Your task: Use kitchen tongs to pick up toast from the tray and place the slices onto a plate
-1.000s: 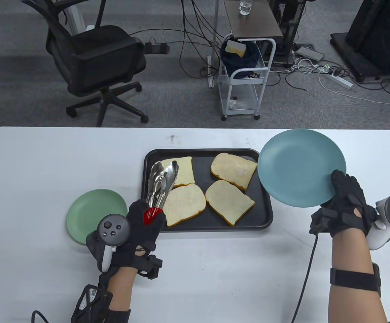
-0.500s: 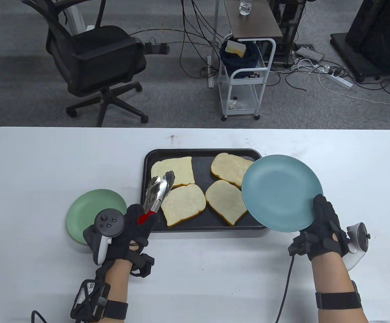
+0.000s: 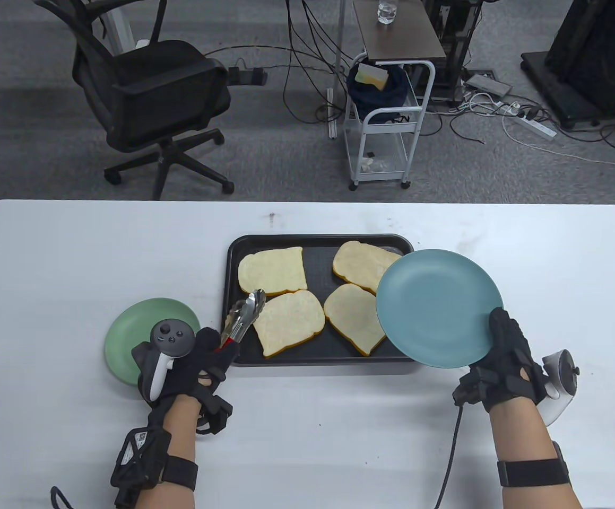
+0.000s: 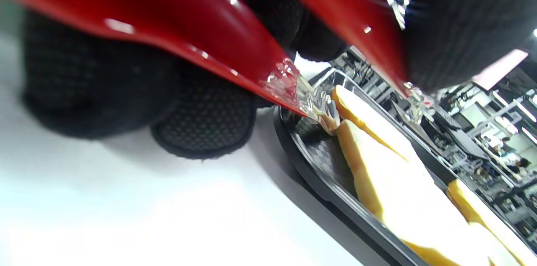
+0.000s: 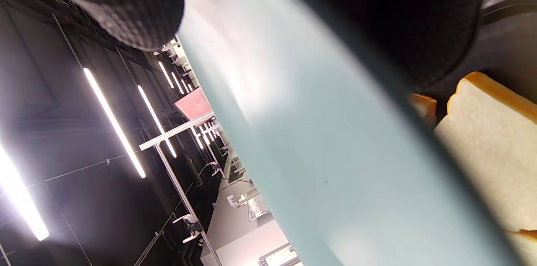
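Several toast slices lie on a black tray (image 3: pixel 243 244); the near-left slice (image 3: pixel 290 322) is closest to the tongs. My left hand (image 3: pixel 201 355) grips the red handles of metal tongs (image 3: pixel 241 318), whose tips hover over the tray's left side beside that slice. In the left wrist view the red handles (image 4: pixel 201 35) spread apart and the tong tips (image 4: pixel 323 108) sit just by the toast (image 4: pixel 390 173). My right hand (image 3: pixel 503 350) holds a blue plate (image 3: pixel 437 307) by its near rim, tilted above the tray's right end. The blue plate (image 5: pixel 319 148) fills the right wrist view.
A green plate (image 3: pixel 137 328) rests on the white table (image 3: pixel 74 254) left of the tray, partly behind my left hand. Beyond the far table edge stand an office chair (image 3: pixel 148 101) and a white cart (image 3: pixel 387 122). Cables trail from both wrists.
The tongs have drawn back and lowered from over the far-left slice to the tray's near left. The blue plate moved left and nearer, now overlapping the tray's right end.
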A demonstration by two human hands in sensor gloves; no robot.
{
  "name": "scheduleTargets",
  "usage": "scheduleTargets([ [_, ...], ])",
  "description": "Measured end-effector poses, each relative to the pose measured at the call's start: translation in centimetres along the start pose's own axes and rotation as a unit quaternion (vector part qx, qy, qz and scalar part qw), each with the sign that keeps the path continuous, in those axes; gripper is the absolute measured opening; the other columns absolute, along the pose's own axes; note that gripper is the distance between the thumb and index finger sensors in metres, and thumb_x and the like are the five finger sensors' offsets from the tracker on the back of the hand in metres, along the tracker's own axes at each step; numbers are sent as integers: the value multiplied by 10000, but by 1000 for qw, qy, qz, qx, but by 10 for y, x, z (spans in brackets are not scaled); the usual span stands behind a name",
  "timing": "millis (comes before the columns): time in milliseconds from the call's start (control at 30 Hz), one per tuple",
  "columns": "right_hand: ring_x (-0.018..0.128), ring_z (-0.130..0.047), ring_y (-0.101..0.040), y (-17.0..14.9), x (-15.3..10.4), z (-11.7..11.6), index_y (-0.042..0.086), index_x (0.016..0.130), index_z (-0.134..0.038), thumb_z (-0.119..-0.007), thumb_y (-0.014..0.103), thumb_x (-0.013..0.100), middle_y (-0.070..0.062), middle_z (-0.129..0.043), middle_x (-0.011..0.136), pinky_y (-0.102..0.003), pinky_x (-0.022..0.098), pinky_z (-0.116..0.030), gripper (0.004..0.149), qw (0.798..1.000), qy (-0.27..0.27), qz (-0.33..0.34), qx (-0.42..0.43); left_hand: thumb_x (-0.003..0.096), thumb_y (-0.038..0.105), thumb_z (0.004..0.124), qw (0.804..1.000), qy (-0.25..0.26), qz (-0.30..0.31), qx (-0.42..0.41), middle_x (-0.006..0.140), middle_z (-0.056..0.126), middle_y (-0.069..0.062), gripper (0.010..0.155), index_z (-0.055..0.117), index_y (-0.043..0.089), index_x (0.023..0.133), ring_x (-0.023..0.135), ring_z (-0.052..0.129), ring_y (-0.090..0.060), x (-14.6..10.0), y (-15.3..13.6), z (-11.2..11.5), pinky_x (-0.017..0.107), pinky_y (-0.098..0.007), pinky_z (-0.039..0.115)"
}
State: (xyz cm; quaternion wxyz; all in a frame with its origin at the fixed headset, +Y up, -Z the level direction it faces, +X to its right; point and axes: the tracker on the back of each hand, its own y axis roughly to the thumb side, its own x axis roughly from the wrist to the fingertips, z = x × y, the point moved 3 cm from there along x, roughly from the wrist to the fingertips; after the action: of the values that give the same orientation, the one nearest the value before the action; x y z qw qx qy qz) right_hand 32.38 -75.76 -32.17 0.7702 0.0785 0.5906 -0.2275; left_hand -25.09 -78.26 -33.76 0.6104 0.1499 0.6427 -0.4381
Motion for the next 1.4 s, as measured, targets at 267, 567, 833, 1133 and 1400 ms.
scheduleTargets([
  [267,477,-1079,-283,-1,-1,-1,193,831,-610,-732,521,481,-140,-883,767,-482,392,-888,495,1000,-2,-7,-6,345,517,980,998,-66,-6,-19,786,1021,-112,583,772,335,858,409,1136,-338,4,-12,-2,196,-436,987],
  [567,473,-1081,-283,-10,3,3,195,831,-611,-729,529,478,-141,-883,766,-480,391,-890,500,1000,-11,-24,3,352,482,993,985,-61,46,-152,745,1036,-120,558,780,329,845,381,1136,-332,-10,-11,-33,194,-429,982],
  [833,475,-1080,-282,-12,3,2,198,832,-611,-718,544,474,-140,-882,767,-480,392,-889,509,999,-12,-32,10,374,492,976,942,-78,211,-251,763,1027,-112,549,764,339,857,395,1138,-322,-59,76,-63,207,-421,987],
  [1133,472,-1080,-283,-12,3,0,198,832,-611,-701,555,468,-143,-882,765,-480,391,-889,518,999,-5,-34,22,380,496,967,930,-158,263,-200,768,1024,-111,548,760,338,862,396,1141,-318,-73,188,-11,208,-418,990],
  [1400,474,-1077,-285,-14,3,3,198,833,-608,-700,554,469,-143,-879,768,-481,393,-886,517,999,-16,-39,18,379,501,964,944,-203,213,-152,777,1020,-100,548,755,344,861,401,1139,-312,-48,195,48,212,-413,990],
])
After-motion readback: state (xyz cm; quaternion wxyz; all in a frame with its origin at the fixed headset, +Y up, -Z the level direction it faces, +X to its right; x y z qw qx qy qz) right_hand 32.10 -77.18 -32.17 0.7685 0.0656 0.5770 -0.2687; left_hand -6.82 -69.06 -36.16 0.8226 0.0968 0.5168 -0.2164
